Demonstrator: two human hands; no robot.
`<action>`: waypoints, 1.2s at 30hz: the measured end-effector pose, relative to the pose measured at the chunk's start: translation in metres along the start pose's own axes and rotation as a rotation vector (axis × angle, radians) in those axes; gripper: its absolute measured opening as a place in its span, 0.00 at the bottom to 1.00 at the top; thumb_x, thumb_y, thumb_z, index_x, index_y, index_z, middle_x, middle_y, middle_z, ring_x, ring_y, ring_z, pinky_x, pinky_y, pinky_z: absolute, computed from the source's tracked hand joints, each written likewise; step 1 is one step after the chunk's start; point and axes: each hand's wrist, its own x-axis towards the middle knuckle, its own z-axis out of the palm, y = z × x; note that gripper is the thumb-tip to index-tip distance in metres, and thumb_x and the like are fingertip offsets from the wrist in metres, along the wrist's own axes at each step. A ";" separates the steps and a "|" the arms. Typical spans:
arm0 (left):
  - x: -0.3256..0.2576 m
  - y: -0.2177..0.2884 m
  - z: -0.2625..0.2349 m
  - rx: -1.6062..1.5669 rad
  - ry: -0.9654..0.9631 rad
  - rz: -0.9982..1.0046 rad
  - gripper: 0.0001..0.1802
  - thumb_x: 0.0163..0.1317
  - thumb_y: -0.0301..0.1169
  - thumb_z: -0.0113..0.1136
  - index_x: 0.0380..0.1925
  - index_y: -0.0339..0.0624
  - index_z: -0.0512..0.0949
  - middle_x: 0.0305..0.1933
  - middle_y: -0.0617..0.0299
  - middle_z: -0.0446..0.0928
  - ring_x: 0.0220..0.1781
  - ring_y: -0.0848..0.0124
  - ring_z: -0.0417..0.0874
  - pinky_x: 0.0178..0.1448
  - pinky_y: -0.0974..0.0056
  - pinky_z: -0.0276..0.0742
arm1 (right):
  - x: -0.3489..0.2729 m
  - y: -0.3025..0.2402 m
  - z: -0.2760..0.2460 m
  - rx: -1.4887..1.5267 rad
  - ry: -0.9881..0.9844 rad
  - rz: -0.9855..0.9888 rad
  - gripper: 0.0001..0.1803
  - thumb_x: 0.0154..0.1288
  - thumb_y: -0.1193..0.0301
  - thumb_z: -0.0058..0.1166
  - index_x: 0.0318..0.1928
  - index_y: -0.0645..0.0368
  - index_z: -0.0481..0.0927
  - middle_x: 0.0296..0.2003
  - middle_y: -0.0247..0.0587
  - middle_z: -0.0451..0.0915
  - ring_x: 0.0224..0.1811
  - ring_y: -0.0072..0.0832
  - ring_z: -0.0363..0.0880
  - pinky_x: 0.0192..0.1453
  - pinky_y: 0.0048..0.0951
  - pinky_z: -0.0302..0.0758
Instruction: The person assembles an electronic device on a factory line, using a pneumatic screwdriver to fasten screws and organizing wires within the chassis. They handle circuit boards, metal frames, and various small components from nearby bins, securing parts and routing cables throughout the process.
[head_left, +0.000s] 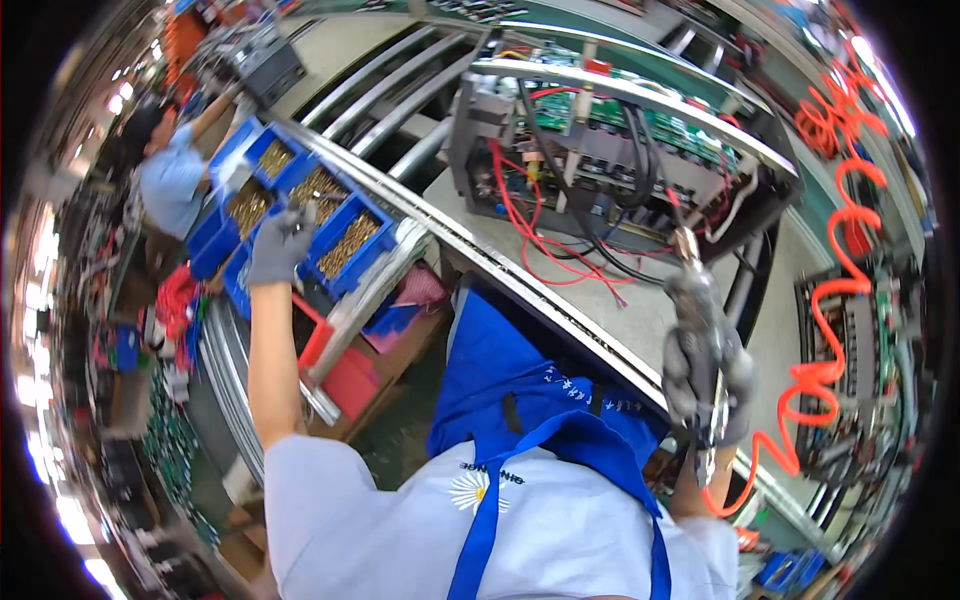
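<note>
My left hand (278, 250), in a grey glove, is at the blue parts bins (347, 283), its fingers drawn together over the brass-coloured screws (318, 190). Whatever may be between its fingertips is too small to make out. On the right, my gloved right hand (738, 385) is wrapped round an air screwdriver (692, 295), its tip pointing away from me toward an open metal chassis (735, 127). Green circuit boards (640, 120) fill the chassis. Loose red wires (530, 235) and black cables (590, 232) hang from its near side.
A coiled orange air hose (825, 372) runs from the screwdriver up the right side. The metal rail (545, 300) of a roller conveyor (400, 110) crosses before me. Another person (170, 180) works at far left. More electronics (865, 350) stand at right.
</note>
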 end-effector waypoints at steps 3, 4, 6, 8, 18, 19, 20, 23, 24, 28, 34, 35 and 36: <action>-0.030 -0.030 0.044 0.004 -0.057 -0.054 0.15 0.65 0.17 0.47 0.50 0.17 0.68 0.54 0.42 0.76 0.46 0.51 0.82 0.57 0.61 0.85 | 0.025 -0.005 0.028 -0.145 0.053 -0.023 0.45 0.59 0.49 0.56 0.66 0.69 0.60 0.26 0.44 0.72 0.13 0.21 0.70 0.13 0.20 0.71; -0.036 -0.036 0.052 0.026 -0.154 -0.099 0.16 0.67 0.19 0.46 0.53 0.19 0.66 0.57 0.41 0.74 0.50 0.52 0.81 0.56 0.61 0.85 | 0.030 -0.003 0.030 -0.184 0.098 0.007 0.44 0.58 0.49 0.54 0.66 0.68 0.61 0.25 0.43 0.73 0.13 0.20 0.70 0.14 0.19 0.71; -0.049 -0.044 0.066 0.061 -0.339 -0.179 0.20 0.71 0.22 0.45 0.60 0.22 0.62 0.63 0.38 0.70 0.57 0.54 0.79 0.53 0.63 0.85 | 0.041 -0.008 0.039 -0.184 0.109 0.065 0.36 0.57 0.54 0.56 0.60 0.66 0.66 0.27 0.41 0.75 0.15 0.21 0.75 0.17 0.22 0.74; -0.087 -0.059 0.110 0.450 -0.530 -0.054 0.23 0.72 0.30 0.48 0.60 0.24 0.63 0.57 0.41 0.74 0.51 0.60 0.82 0.47 0.66 0.85 | 0.050 -0.008 0.044 -0.203 0.103 0.071 0.33 0.59 0.56 0.55 0.58 0.66 0.67 0.27 0.41 0.76 0.15 0.22 0.75 0.17 0.22 0.74; -0.128 -0.135 0.308 1.140 -1.370 0.363 0.14 0.67 0.33 0.58 0.44 0.34 0.82 0.29 0.60 0.81 0.28 0.77 0.80 0.32 0.73 0.75 | 0.073 -0.001 0.053 -0.172 0.125 0.085 0.28 0.64 0.58 0.53 0.58 0.64 0.66 0.27 0.40 0.76 0.16 0.22 0.76 0.16 0.23 0.74; -0.113 -0.140 0.328 1.123 -1.433 0.461 0.14 0.67 0.32 0.58 0.47 0.35 0.82 0.32 0.60 0.82 0.30 0.77 0.80 0.34 0.73 0.75 | 0.074 0.000 0.054 -0.174 0.126 0.080 0.28 0.64 0.59 0.53 0.58 0.64 0.66 0.27 0.40 0.76 0.16 0.22 0.76 0.16 0.23 0.74; -0.096 -0.144 0.347 1.131 -1.436 0.474 0.14 0.67 0.31 0.58 0.48 0.36 0.82 0.34 0.60 0.82 0.33 0.78 0.81 0.35 0.74 0.75 | 0.076 0.001 0.055 -0.172 0.122 0.077 0.28 0.64 0.59 0.52 0.58 0.64 0.66 0.27 0.40 0.76 0.16 0.22 0.76 0.16 0.23 0.74; -0.060 -0.153 0.379 1.192 -1.488 0.473 0.13 0.68 0.28 0.57 0.50 0.38 0.82 0.37 0.63 0.83 0.36 0.82 0.80 0.36 0.76 0.74 | 0.078 0.001 0.055 -0.176 0.125 0.075 0.27 0.65 0.58 0.52 0.58 0.63 0.66 0.26 0.39 0.76 0.16 0.22 0.76 0.16 0.23 0.74; -0.050 -0.156 0.382 1.223 -1.506 0.468 0.13 0.68 0.28 0.56 0.50 0.38 0.82 0.37 0.65 0.83 0.36 0.83 0.79 0.36 0.77 0.74 | 0.079 0.001 0.056 -0.171 0.128 0.077 0.27 0.65 0.58 0.52 0.58 0.63 0.66 0.26 0.39 0.76 0.16 0.22 0.76 0.17 0.23 0.74; -0.045 -0.168 0.392 1.459 -1.577 0.609 0.12 0.67 0.30 0.60 0.48 0.40 0.84 0.36 0.65 0.81 0.36 0.80 0.75 0.42 0.73 0.73 | 0.080 0.004 0.055 -0.222 0.176 0.076 0.35 0.61 0.52 0.53 0.61 0.64 0.66 0.28 0.40 0.76 0.16 0.20 0.75 0.16 0.20 0.73; -0.026 -0.170 0.399 1.505 -1.618 0.478 0.15 0.65 0.33 0.62 0.49 0.38 0.83 0.40 0.62 0.83 0.41 0.75 0.78 0.51 0.69 0.75 | 0.077 0.006 0.055 -0.248 0.191 0.065 0.35 0.62 0.51 0.52 0.62 0.63 0.67 0.28 0.40 0.75 0.16 0.20 0.74 0.15 0.21 0.72; -0.024 -0.168 0.400 1.518 -1.669 0.500 0.15 0.65 0.33 0.62 0.49 0.38 0.83 0.41 0.62 0.83 0.42 0.75 0.78 0.51 0.69 0.75 | 0.076 0.007 0.054 -0.182 0.180 0.075 0.37 0.63 0.50 0.52 0.63 0.64 0.65 0.29 0.40 0.75 0.17 0.21 0.74 0.16 0.21 0.73; -0.022 -0.167 0.400 1.530 -1.720 0.522 0.16 0.64 0.33 0.63 0.49 0.38 0.83 0.43 0.62 0.83 0.43 0.75 0.78 0.52 0.69 0.74 | 0.075 0.010 0.053 -0.117 0.168 0.085 0.38 0.64 0.49 0.51 0.65 0.65 0.63 0.30 0.41 0.75 0.17 0.21 0.75 0.17 0.22 0.73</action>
